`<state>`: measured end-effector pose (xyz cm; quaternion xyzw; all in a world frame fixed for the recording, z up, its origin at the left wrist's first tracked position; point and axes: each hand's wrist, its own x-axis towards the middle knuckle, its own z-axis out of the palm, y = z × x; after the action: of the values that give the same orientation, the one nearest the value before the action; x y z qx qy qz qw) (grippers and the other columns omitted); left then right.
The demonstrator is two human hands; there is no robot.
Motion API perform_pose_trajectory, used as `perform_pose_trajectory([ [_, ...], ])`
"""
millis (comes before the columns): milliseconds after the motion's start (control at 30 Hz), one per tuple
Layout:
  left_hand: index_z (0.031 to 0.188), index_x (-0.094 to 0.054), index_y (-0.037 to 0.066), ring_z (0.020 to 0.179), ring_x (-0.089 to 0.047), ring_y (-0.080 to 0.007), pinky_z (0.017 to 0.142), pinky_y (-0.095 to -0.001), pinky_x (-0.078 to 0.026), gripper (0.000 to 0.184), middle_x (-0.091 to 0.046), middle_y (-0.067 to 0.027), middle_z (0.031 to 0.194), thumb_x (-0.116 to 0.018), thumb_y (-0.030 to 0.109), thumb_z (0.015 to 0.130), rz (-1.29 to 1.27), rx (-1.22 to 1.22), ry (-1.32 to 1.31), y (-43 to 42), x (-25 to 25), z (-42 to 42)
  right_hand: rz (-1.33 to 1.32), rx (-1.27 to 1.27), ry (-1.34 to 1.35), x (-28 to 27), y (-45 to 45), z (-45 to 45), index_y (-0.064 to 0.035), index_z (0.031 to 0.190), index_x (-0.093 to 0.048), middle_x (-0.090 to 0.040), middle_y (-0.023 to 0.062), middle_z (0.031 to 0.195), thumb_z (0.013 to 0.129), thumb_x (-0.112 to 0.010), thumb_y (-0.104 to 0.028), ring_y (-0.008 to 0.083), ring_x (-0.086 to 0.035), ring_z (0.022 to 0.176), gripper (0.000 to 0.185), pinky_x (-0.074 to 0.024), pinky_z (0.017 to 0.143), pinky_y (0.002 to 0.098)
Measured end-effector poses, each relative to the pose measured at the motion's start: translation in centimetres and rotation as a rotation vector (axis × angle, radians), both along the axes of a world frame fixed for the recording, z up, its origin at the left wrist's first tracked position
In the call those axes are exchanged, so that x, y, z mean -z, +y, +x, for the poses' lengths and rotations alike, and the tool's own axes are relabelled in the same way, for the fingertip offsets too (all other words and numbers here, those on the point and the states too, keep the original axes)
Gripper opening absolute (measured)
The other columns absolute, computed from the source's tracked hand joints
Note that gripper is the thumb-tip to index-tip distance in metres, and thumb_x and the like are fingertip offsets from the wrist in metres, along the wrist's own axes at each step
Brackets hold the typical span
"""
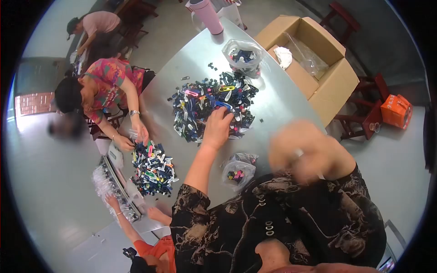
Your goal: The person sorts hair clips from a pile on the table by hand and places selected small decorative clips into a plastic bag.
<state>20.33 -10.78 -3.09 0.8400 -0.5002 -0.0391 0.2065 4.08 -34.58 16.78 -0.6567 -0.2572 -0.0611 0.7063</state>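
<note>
My left hand (217, 126) reaches onto a large pile of small clips (189, 111), mostly dark blue, black and white. Its fingers are somewhat apart and rest on the pile, close to a blue clip (223, 105). A yellow clip (226, 88) and a pink clip (191, 93) lie higher on the same pile. My right hand (298, 152) is raised in front of my chest, right of the pile. Motion smears it, so its fingers and anything in them cannot be made out. Between my arms sits a clear bag (240, 172) with small colourful pieces in it.
A clear bag of clips (243, 57) and a pink tumbler (207, 16) stand at the table's (277, 91) far end. An open cardboard box (337, 86) is beyond the right edge. At left, a co-worker's hands (132, 136) touch a second clip pile (152, 170); another person reaches toward plastic bags (102, 182).
</note>
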Motion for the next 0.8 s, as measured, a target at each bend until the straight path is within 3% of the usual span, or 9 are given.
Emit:
perform_pose_trajectory([
  [33,0.112,-0.067,0.008,0.116,-0.056,-0.0365,0.097,-0.0452,-0.048,0.035,-0.057,-0.0163,0.126,-0.066,-0.002,0.078,-0.006,-0.011,-0.005,0.7,-0.1,-0.4,-0.221,0.153,0.309,1.9,-0.7,1.0,-0.0002,0.081,-0.063,-0.063,0.0082,0.075,0.087,-0.067,-0.025,0.0200,-0.063,0.065,0.025,-0.0479,0.060,0.0329],
  [67,0.114,-0.067,0.009,0.117,-0.055,-0.0364,0.098,-0.0452,-0.048,0.037,-0.057,-0.0164,0.127,-0.066,-0.002,0.078,-0.003,-0.032,-0.048,1.4,0.1,-0.6,-0.227,0.350,0.507,5.0,-0.5,2.7,0.0003,0.082,-0.063,-0.061,0.0079,0.073,0.088,-0.067,-0.019,0.0163,-0.063,0.070,0.021,-0.0478,0.063,0.0307],
  [167,0.118,-0.066,0.009,0.118,-0.054,-0.0365,0.100,-0.0453,-0.046,0.042,-0.056,-0.0162,0.130,-0.066,-0.002,0.078,0.014,-0.107,-0.054,3.8,0.6,-1.1,-0.720,0.701,0.419,17.8,-2.0,4.8,-0.0055,0.103,-0.066,-0.066,0.0121,0.093,0.083,-0.074,-0.023,0.0277,-0.065,0.083,0.027,-0.0518,0.074,0.0398],
  [267,0.120,-0.066,0.009,0.119,-0.053,-0.0371,0.102,-0.0445,-0.046,0.042,-0.054,-0.0157,0.132,-0.067,-0.002,0.080,-0.025,-0.216,0.023,6.0,1.1,-1.7,-0.920,0.585,0.537,19.6,-0.8,3.8,-0.0072,0.108,-0.064,-0.066,0.0146,0.104,0.081,-0.073,-0.020,0.0342,-0.064,0.093,0.032,-0.0511,0.078,0.0467],
  [367,0.123,-0.064,0.009,0.121,-0.052,-0.0370,0.103,-0.0440,-0.045,0.044,-0.054,-0.0156,0.133,-0.068,0.000,0.080,-0.009,-0.353,0.114,7.8,0.5,-3.0,-0.958,0.522,0.609,20.7,0.7,3.4,-0.0062,0.103,-0.064,-0.065,0.0162,0.106,0.079,-0.070,-0.015,0.0361,-0.062,0.101,0.026,-0.0506,0.080,0.0482],
  [500,0.127,-0.063,0.009,0.125,-0.051,-0.0338,0.104,-0.0407,-0.043,0.041,-0.050,-0.0156,0.139,-0.066,0.005,0.087,-0.149,-0.439,0.269,10.1,3.3,-4.1,-0.897,0.518,0.504,24.6,1.4,5.0,-0.0054,0.100,-0.063,-0.065,0.0173,0.100,0.079,-0.067,-0.013,0.0361,-0.064,0.097,0.023,-0.0505,0.080,0.0485],
  [600,0.130,-0.060,0.009,0.125,-0.051,-0.0331,0.105,-0.0400,-0.043,0.042,-0.048,-0.0151,0.140,-0.065,0.009,0.089,-0.238,-0.559,0.326,10.7,2.8,-6.0,-0.835,0.567,0.528,24.5,1.8,6.8,-0.0035,0.102,-0.063,-0.066,0.0218,0.099,0.079,-0.064,-0.005,0.0405,-0.063,0.098,0.023,-0.0508,0.084,0.0470],
  [667,0.132,-0.058,0.008,0.125,-0.050,-0.0341,0.105,-0.0400,-0.043,0.045,-0.047,-0.0155,0.139,-0.066,0.010,0.088,-0.247,-0.641,0.346,11.8,2.9,-7.4,-0.608,0.805,0.577,24.4,1.2,8.5,-0.0037,0.107,-0.065,-0.067,0.0233,0.097,0.079,-0.062,-0.004,0.0410,-0.064,0.096,0.028,-0.0509,0.085,0.0478],
  [800,0.137,-0.051,0.003,0.126,-0.048,-0.0380,0.107,-0.0435,-0.041,0.056,-0.046,-0.0193,0.139,-0.071,0.016,0.086,-0.249,-0.897,0.282,15.6,5.5,-11.3,-0.734,0.840,0.521,26.9,-0.4,11.6,-0.0044,0.113,-0.065,-0.068,0.0246,0.095,0.079,-0.059,-0.004,0.0432,-0.065,0.093,0.035,-0.0511,0.084,0.0489],
])
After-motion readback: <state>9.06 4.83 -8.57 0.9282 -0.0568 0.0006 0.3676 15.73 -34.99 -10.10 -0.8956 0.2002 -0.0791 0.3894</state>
